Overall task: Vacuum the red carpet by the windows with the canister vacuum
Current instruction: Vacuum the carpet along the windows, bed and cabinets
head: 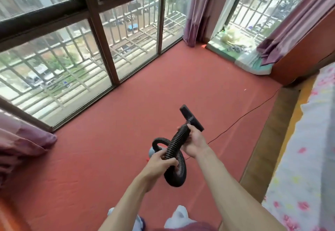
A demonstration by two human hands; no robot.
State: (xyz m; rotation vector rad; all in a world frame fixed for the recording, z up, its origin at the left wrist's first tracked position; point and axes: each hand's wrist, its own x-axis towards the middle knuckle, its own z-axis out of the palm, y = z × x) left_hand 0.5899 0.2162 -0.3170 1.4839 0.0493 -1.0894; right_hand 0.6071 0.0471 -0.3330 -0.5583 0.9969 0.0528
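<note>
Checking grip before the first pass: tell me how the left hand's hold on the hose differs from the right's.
The left hand grips the hose low, beside its loop; the right hand grips it high, just under the nozzle. The left hand is nearer the camera, the right hand farther out. Both curl round the same ribbed hose.

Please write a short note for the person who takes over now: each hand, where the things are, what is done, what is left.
Left hand grips the hose lower down; right hand grips it just behind the nozzle.
Nozzle looks lifted off the carpet.
Canister sits beyond the left hand, mostly hidden. Cord trails right.
Done: hose in hand; cleaned area cannot be told.
Left: lower nozzle, vacuum the carpet.
</note>
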